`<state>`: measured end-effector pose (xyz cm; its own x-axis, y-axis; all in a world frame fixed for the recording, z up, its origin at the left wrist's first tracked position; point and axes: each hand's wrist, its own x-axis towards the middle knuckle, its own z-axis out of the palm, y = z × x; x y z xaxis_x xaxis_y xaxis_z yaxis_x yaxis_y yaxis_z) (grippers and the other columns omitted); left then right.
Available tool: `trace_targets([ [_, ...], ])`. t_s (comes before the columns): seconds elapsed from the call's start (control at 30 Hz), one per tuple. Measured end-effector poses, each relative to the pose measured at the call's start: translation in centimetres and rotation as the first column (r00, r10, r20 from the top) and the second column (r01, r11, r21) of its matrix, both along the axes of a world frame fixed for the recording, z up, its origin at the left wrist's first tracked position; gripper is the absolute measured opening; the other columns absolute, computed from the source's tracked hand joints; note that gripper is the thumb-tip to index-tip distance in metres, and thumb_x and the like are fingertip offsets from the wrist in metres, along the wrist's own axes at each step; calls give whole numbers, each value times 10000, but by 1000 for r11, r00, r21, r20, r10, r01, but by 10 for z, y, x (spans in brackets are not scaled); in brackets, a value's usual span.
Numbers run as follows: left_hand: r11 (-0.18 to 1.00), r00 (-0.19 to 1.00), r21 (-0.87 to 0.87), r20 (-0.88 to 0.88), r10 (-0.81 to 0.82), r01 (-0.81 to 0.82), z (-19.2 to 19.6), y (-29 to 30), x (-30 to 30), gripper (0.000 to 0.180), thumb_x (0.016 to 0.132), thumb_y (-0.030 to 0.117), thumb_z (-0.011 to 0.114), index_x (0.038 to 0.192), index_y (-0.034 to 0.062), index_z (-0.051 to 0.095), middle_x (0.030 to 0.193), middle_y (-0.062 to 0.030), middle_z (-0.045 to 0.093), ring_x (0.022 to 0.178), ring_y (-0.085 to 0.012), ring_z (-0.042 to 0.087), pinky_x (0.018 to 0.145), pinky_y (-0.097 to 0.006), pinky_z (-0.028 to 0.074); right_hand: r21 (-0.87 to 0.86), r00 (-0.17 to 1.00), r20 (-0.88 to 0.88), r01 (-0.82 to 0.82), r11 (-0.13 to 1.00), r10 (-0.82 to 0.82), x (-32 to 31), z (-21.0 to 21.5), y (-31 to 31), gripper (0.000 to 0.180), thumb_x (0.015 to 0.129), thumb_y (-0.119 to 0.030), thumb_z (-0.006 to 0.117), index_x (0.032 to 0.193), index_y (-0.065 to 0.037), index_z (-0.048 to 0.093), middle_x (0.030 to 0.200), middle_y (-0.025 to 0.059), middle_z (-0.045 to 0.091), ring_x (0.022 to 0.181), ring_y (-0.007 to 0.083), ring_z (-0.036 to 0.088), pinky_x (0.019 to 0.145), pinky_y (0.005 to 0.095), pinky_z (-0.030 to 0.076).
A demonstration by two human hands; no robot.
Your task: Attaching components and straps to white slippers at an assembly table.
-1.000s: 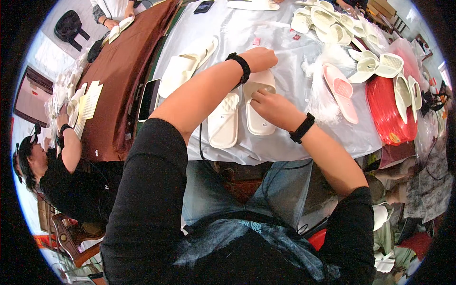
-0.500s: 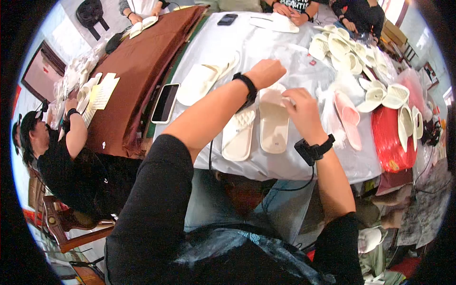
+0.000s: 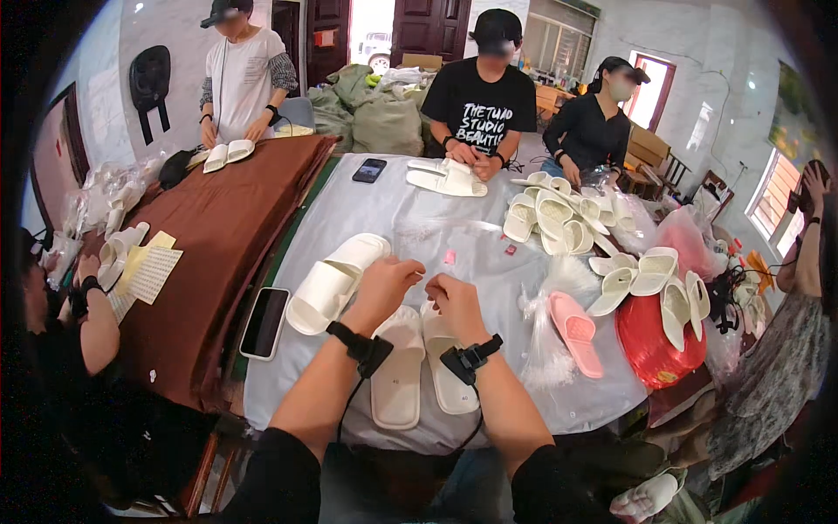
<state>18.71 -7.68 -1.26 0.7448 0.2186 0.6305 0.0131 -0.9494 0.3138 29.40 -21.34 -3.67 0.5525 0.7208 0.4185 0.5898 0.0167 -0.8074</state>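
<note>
Two cream slippers lie side by side in front of me, toes away: the left slipper (image 3: pixel 397 384) and the right slipper (image 3: pixel 454 389), partly covered by my wrists and hands. My left hand (image 3: pixel 390 286) hovers over the far end of the left one, fingers curled together. Close by, my right hand (image 3: pixel 454 306) is above the other slipper's far end, its fingers also bent into a pinch. Anything thin between the fingertips is too small to make out. Just beyond lies a small pink piece (image 3: pixel 449 258). A pair of white slippers (image 3: pixel 336 284) rests left of my hands.
A phone (image 3: pixel 264 323) lies at the table's left edge, another phone (image 3: pixel 369 170) farther back. To the right are a pink slipper (image 3: pixel 573 332), a red roll (image 3: pixel 650 354) bearing slippers, and a slipper heap (image 3: pixel 559 218). Several people work around the brown-covered table (image 3: pixel 218 262) and mine.
The view has tilted up, bringing the co-workers into sight. My left hand, stretched across beyond the slippers before, has drawn back toward my left, and both hands now hover close together.
</note>
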Motion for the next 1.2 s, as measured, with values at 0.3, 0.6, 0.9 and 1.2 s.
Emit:
trace_targets([
  [0.3,536,961,-813,101,-256,228,-14,11,-4,293,878,47,626,1169,12,629,812,-53,692,713,-111,659,574,-225,474,176,976,-211,99,979,-61,-5,10,-10,81,912,-85,600,942,-20,638,657,37,600,551,81,535,511,239,437],
  [0.6,179,910,-940,214,-355,291,-32,8,-2,141,859,37,681,982,-11,630,786,-43,665,664,-113,627,589,-231,484,247,963,-259,-11,969,77,-10,-2,-7,60,938,-45,549,994,-26,544,735,25,604,610,66,534,535,208,423],
  [0.9,277,920,-922,164,-355,271,-39,3,-3,104,880,98,678,894,2,638,806,-37,655,730,-113,609,688,-250,487,247,879,-459,-13,969,129,-6,-13,-4,67,917,-48,592,961,-17,553,797,55,661,661,89,581,601,220,463],
  [1.2,406,937,-892,54,-345,201,-34,-2,-6,130,876,153,686,890,24,670,762,5,635,699,-71,571,618,-217,428,239,934,-355,45,970,44,-3,-18,-2,58,887,-71,640,893,-23,608,788,-7,619,674,66,534,599,226,443],
])
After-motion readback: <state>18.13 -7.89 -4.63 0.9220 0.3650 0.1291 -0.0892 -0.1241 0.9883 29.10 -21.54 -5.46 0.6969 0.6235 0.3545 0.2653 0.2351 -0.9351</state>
